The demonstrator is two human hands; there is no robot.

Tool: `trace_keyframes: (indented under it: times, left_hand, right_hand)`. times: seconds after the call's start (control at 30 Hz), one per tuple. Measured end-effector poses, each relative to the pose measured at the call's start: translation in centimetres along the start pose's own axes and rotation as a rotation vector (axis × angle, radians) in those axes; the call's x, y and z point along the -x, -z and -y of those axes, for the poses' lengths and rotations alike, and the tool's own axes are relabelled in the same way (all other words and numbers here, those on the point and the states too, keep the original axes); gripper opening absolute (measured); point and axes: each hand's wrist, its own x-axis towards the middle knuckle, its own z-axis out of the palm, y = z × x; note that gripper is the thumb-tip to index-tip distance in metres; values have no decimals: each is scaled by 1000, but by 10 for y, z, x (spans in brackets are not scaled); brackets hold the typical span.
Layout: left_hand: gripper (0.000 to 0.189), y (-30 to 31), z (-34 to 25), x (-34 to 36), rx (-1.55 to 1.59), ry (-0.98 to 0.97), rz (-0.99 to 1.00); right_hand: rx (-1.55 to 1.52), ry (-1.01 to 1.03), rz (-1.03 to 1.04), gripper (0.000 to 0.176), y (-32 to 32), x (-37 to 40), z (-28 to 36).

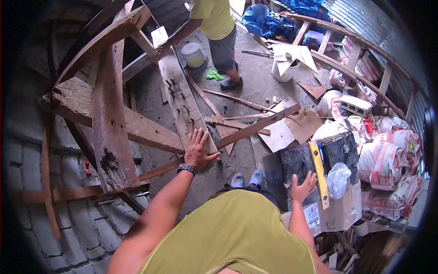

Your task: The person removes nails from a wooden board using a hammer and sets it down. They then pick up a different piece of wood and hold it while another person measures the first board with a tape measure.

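My left hand (198, 151), with a watch on the wrist, lies with fingers stretched out on the near end of a long wooden plank (172, 77). Several dark metal pins (175, 89) stand up from the plank's face beyond my fingertips. Fingers apart and holding nothing, my right hand (303, 186) is over a cardboard box (340, 213), just left of a yellow spirit level (319, 173). A crumpled clear plastic bag (338, 180) sits to the right of the level. At the plank's far end, a co-worker's hand (159, 51) touches it.
A co-worker (212, 20) stands beyond the plank. Heavy timbers (112, 123) cross on my left against a block wall (68, 182). A narrow beam (260, 125) slants across ahead. Filled sacks (388, 155) pile up on the right. Near the co-worker is a white bucket (193, 55).
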Motion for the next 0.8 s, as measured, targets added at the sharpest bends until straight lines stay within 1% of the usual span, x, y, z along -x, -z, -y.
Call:
trace_keyframes:
  times: [0.03, 0.07, 0.13, 0.17, 0.2, 0.27, 0.3, 0.33, 0.4, 0.5, 0.6, 0.63, 0.67, 0.73, 0.77, 0.8]
  left_hand:
    - [107, 1, 0, 0, 0, -2, 18]
    - [107, 2, 0, 0, 9, -7, 16]
    - [107, 4, -1, 0, -3, -11, 4]
    - [106, 3, -1, 0, -15, -17, 4]
    - [106, 1, 0, 0, -10, -17, 1]
    - [107, 1, 1, 0, -8, -28, -1]
    - [107, 2, 1, 1, -12, -23, 2]
    - [106, 2, 0, 1, 1, -21, -2]
    - [105, 3, -1, -1, 14, -30, -15]
    - [105, 2, -5, -3, -5, -12, 28]
    - [108, 4, -3, -2, -29, -8, 60]
    - [107, 5, -2, -2, -41, -5, 88]
    - [107, 2, -1, 0, -40, -9, 90]
    - [107, -5, 2, -3, -65, -32, 69]
    - [107, -2, -1, -5, -62, -31, 65]
    - [106, 2, -3, -8, -67, -19, 89]
  right_hand:
    - [34, -77, -53, 93, -1, 5, -10]
    - [42, -80, -60, 93, 2, 11, -17]
    - [204, -381, -72, 93, 4, 25, -30]
    - [196, -493, 5, 92, 7, 31, -33]
    - [198, -492, -1, 92, 7, 36, -33]
    - [150, -532, 54, 91, 3, 48, -36]
    - [128, -490, 4, 88, -2, 51, -40]
    - [127, -490, 10, 88, -6, 56, -45]
    - [48, -380, -115, 83, -9, 55, -47]
    - [93, -382, -143, 82, -5, 54, -41]
    - [89, -427, -99, 79, 0, 55, -37]
    - [99, -407, -84, 84, 3, 54, -37]
    - [101, -410, -85, 84, 2, 57, -40]
    - [34, -394, -211, 91, -4, 55, -43]
    - [-27, -415, -334, 106, -4, 54, -40]
    - [-27, -410, -334, 106, -5, 49, -38]
